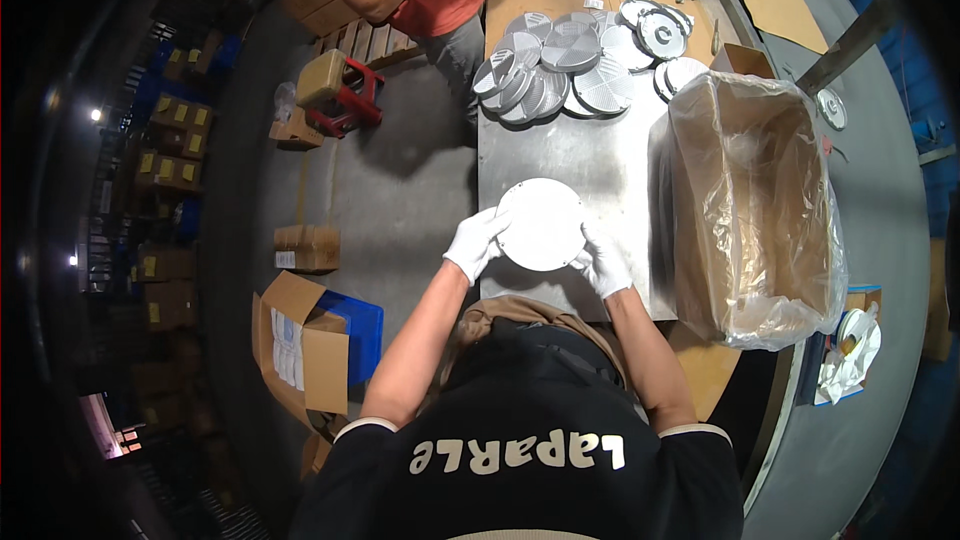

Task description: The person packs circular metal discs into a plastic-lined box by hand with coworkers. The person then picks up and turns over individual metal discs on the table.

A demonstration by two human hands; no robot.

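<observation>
Both gloved hands, nearest the lens, are closed on a white round disc (541,224): the left hand (474,244) is clamped on its left rim, the right hand (602,260) on its lower right rim, and the disc is held just above the metal table (580,155). Only edge contact is seen, so a slip onto the metal could be judged likely if the gloves lose purchase. A large cardboard box (752,210), lined with clear plastic, is set just to the right and appears empty. A smaller open carton (300,350) is seen on the floor, holding white sheets. A heap of ribbed grey discs (560,70) is piled farther along the table and could be knocked.
</observation>
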